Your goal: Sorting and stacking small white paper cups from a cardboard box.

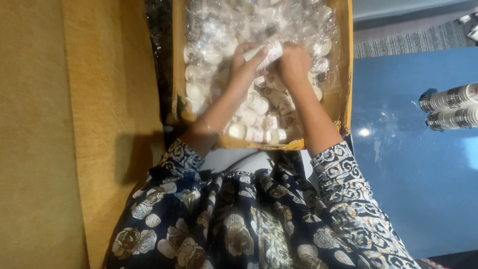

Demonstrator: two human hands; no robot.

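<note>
- both forearms are reaching forward from the floral-print sleeves point(343, 169) and meeting over the cardboard box point(345, 74), the wrists angling inward toward each other
- the left hand point(245, 67) is curling its fingers around the lower end of a small white tube point(264, 54), thumb pressing along its side
- the right hand point(294, 62) is closing over the tube's other end, knuckles facing up toward the camera, fingertips tucked under and hidden
- the tube is sitting between the two hands, held above the box contents; its long axis is running slantwise, from low beside the left hand's thumb up to the top of the right hand's knuckles
- which end carries the cap is not showing, since the right hand is covering it
- just under and around both hands, many more small white tubes and caps point(259, 124) are lying jumbled in clear plastic wrap point(219, 30) inside the box
- well off to the outside of the right hand, two stacked rolls point(450, 107) are lying on their sides on a blue surface point(413, 189)
- outside the left hand, tan fabric point(74, 124) is lying alongside the box
</note>
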